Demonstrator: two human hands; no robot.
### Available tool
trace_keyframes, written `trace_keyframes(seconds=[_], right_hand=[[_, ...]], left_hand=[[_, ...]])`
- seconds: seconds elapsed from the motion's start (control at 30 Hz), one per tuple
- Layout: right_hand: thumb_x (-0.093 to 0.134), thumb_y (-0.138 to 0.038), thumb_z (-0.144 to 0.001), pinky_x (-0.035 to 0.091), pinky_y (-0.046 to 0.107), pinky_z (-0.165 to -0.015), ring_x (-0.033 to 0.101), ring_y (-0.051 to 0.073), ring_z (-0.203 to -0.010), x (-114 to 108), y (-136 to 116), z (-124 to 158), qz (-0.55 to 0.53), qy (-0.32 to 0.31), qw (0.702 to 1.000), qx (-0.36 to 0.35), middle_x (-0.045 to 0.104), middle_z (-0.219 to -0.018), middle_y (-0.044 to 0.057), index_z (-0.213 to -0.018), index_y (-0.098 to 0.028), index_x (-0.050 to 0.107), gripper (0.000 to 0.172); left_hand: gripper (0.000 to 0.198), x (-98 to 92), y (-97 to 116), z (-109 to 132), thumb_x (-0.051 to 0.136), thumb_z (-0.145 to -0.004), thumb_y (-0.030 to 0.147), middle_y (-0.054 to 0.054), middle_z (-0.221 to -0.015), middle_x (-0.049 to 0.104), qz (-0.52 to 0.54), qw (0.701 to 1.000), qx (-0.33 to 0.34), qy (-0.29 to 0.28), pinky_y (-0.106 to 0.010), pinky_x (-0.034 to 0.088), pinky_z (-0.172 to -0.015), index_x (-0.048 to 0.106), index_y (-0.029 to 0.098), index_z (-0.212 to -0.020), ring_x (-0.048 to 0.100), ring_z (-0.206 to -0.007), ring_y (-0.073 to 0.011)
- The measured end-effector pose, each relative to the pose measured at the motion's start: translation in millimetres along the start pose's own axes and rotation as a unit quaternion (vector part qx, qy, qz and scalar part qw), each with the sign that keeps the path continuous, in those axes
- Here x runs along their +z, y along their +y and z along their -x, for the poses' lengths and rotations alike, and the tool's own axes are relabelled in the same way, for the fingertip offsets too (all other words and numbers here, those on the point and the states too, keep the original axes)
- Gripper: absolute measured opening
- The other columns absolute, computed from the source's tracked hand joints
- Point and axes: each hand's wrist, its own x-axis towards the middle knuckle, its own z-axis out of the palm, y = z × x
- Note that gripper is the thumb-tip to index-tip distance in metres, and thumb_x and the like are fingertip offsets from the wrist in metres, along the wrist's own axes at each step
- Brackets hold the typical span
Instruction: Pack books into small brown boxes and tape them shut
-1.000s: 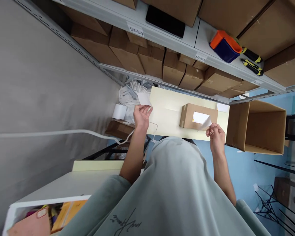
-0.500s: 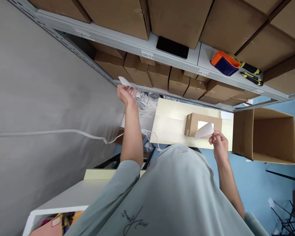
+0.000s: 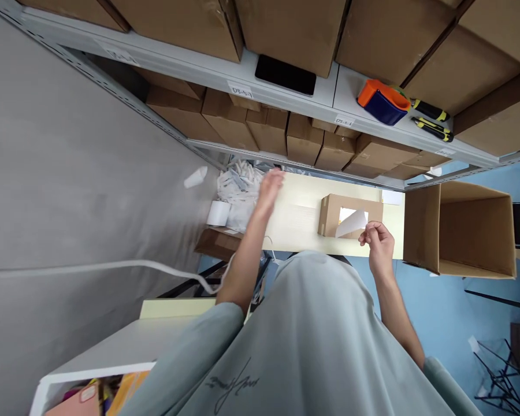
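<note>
My right hand (image 3: 378, 240) pinches the corner of a white paper label (image 3: 352, 223), which hangs curled over a closed cardboard box (image 3: 327, 215). On the box's near face a white patch with a small yellow mark is partly covered by that label. My left hand (image 3: 271, 189) hovers over the table's left end, blurred, with fingers stretched and nothing in them. Away to its left, a loose white paper piece (image 3: 195, 177) is in front of the grey wall, apart from the hand.
Cardboard boxes fill the shelf rack (image 3: 294, 95) above, where a black phone (image 3: 285, 74), an orange-and-blue tape dispenser (image 3: 383, 103) and yellow-black cutters (image 3: 432, 128) lie. A large open carton (image 3: 421, 228) stands right. Crumpled white waste (image 3: 238, 188) and a white roll (image 3: 219, 213) lie left.
My left hand has let go of the white paper piece and swung right over the table. The piece is now by the wall. My right hand keeps the label over the box.
</note>
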Motion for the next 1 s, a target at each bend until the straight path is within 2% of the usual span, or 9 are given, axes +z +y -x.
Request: trace_keyframes(seconds=[0.1, 0.2, 0.3, 0.37, 0.5, 0.6, 0.8, 0.9, 1.0], right_hand=[[0.07, -0.043, -0.097, 0.055, 0.028, -0.055, 0.066, 0.014, -0.06, -5.7, 3.4, -2.3, 0.067, 0.005, 0.993, -0.102, 0.063, -0.077, -0.002, -0.09, -0.024, 0.066, 0.021], [0.064, -0.038, -0.105, 0.061, 0.029, -0.06, 0.073, 0.016, -0.073, -16.6, 7.8, -5.0, 0.192, -0.007, 0.943, -0.271, 0.069, -0.091, 0.002, -0.096, -0.025, 0.068, 0.017], [0.062, -0.028, -0.108, 0.063, 0.028, -0.068, 0.077, 0.017, -0.083, -34.6, 17.1, -9.5, 0.33, -0.045, 0.846, -0.417, 0.076, -0.096, 0.005, -0.104, -0.026, 0.07, 0.009], [0.063, -0.023, -0.108, 0.064, 0.027, -0.072, 0.08, 0.017, -0.087, -48.4, 25.7, -12.6, 0.39, -0.065, 0.791, -0.467, 0.08, -0.1, 0.006, -0.109, -0.026, 0.071, 0.008], [0.066, -0.019, -0.107, 0.064, 0.026, -0.075, 0.083, 0.017, -0.091, -73.9, 43.2, -17.7, 0.414, -0.071, 0.743, -0.522, 0.083, -0.107, 0.007, -0.114, -0.025, 0.071, 0.011], [0.067, -0.017, -0.107, 0.065, 0.027, -0.077, 0.083, 0.018, -0.093, -90.3, 53.5, -22.6, 0.403, -0.077, 0.743, -0.528, 0.084, -0.111, 0.008, -0.116, -0.024, 0.072, 0.013], [0.063, -0.018, -0.109, 0.066, 0.028, -0.079, 0.083, 0.02, -0.101, -117.6, 72.1, -32.7, 0.383, -0.11, 0.781, -0.481, 0.083, -0.111, 0.009, -0.116, -0.024, 0.075, 0.015], [0.059, -0.022, -0.111, 0.066, 0.029, -0.073, 0.082, 0.02, -0.098, -128.3, 79.9, -35.3, 0.357, -0.151, 0.829, -0.404, 0.082, -0.111, 0.009, -0.116, -0.025, 0.076, 0.019], [0.059, -0.032, -0.11, 0.068, 0.033, -0.076, 0.079, 0.021, -0.098, -137.6, 84.6, -40.9, 0.27, -0.214, 0.892, -0.294, 0.08, -0.114, 0.008, -0.118, -0.028, 0.077, 0.02]], left_hand=[[0.03, 35.3, -45.4, 68.1, 0.088, -0.08, 0.038, -0.012, -0.113, 0.082, -0.069, 0.983, -0.076, -0.15, -0.036, 0.057, -0.096, 0.075, 0.019, -0.099, 0.076, -0.102, -0.0223], [0.036, 60.1, -65.2, 119.9, 0.087, -0.084, 0.05, -0.013, -0.117, 0.082, -0.042, 0.965, -0.102, -0.236, -0.04, 0.058, -0.101, 0.075, 0.019, -0.099, 0.078, -0.106, -0.0251], [0.04, 77.0, -70.4, 146.9, 0.085, -0.087, 0.056, -0.011, -0.111, 0.082, 0.017, 0.962, -0.113, -0.248, -0.04, 0.06, -0.098, 0.074, 0.019, -0.098, 0.078, -0.105, -0.026], [0.04, 86.7, -72.2, 155.5, 0.084, -0.087, 0.056, -0.009, -0.104, 0.081, 0.043, 0.964, -0.109, -0.237, -0.038, 0.061, -0.091, 0.073, 0.019, -0.097, 0.077, -0.102, -0.0265], [0.04, 104.6, -76.8, 166.6, 0.083, -0.087, 0.057, -0.006, -0.092, 0.076, 0.05, 0.972, -0.095, -0.209, -0.03, 0.059, -0.078, 0.073, 0.018, -0.094, 0.074, -0.094, -0.023], [0.037, 118.1, -82.1, 173.9, 0.087, -0.084, 0.052, -0.002, -0.085, 0.07, 0.031, 0.977, -0.089, -0.192, -0.025, 0.055, -0.073, 0.071, 0.019, -0.089, 0.067, -0.083, -0.0169], [0.035, 146.8, -104.0, 180.4, 0.088, -0.078, 0.047, 0.002, -0.077, 0.06, -0.049, 0.986, -0.086, -0.132, -0.023, 0.047, -0.066, 0.065, 0.021, -0.082, 0.054, -0.071, -0.0122], [0.032, 157.4, -117.1, 181.4, 0.083, -0.08, 0.047, 0.002, -0.076, 0.059, -0.119, 0.984, -0.064, -0.112, -0.025, 0.043, -0.065, 0.065, 0.021, -0.082, 0.052, -0.07, -0.0132], [0.03, 164.1, -127.2, 183.3, 0.079, -0.082, 0.048, 0.002, -0.073, 0.058, -0.18, 0.978, -0.035, -0.102, -0.026, 0.041, -0.066, 0.064, 0.022, -0.083, 0.051, -0.069, -0.0142]])
